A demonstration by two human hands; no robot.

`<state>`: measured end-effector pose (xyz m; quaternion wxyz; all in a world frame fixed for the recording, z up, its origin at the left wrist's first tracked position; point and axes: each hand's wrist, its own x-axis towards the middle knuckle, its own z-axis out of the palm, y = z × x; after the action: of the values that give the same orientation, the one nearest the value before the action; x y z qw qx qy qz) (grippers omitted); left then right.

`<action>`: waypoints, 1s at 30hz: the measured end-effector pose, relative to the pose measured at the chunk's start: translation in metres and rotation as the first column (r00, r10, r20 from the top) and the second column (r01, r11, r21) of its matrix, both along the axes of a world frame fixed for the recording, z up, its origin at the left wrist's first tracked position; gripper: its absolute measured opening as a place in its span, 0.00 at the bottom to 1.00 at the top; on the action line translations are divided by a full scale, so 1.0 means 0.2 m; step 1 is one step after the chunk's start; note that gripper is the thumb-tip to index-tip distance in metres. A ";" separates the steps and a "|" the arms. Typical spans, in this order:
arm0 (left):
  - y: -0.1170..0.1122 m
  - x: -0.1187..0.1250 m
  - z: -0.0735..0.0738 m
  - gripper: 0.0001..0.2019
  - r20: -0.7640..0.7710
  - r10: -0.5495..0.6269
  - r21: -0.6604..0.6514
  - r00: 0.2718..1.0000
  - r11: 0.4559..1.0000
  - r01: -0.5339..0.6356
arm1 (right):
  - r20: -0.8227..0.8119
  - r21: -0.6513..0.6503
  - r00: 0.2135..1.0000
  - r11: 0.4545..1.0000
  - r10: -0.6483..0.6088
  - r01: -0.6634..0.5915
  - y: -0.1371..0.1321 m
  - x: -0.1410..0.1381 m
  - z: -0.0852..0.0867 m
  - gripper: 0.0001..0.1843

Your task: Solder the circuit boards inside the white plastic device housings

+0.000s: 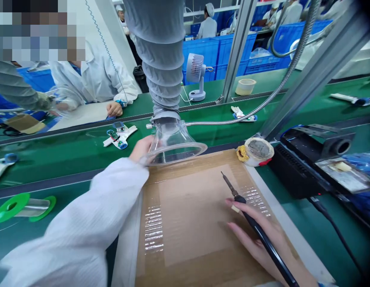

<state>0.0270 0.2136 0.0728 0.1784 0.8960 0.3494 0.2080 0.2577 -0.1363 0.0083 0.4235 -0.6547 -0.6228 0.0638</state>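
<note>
Head view: your right hand is closed around a black soldering iron, its metal tip angled away over the brown cardboard sheet. Your left hand touches a clear plastic fume hood off the sheet's far left corner; whether it grips, I cannot tell.

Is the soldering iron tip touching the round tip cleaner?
Apart: the head view shows the soldering iron tip over the cardboard, with a plain gap to the round tip cleaner.
</note>
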 end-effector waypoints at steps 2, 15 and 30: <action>-0.15 -0.25 0.10 0.21 -0.007 -0.003 0.064 1.000 0.998 0.004 | 0.016 0.034 1.000 0.999 -0.006 0.005 0.00 0.00 0.01 0.17; -1.04 -0.49 0.10 0.09 -0.087 -0.212 -0.076 0.973 0.976 0.205 | 0.080 0.068 0.996 0.997 0.033 -0.038 -0.02 -0.02 -0.01 0.21; -0.94 -0.21 -0.15 0.06 0.202 -0.108 0.267 0.973 0.962 0.052 | 0.058 -0.061 0.971 0.972 0.231 -0.227 0.04 -0.08 -0.05 0.26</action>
<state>-0.0144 0.0247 0.0423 0.1042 0.8974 0.2610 0.3402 0.2412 -0.1274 -0.0023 0.3750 -0.5914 -0.7057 0.1079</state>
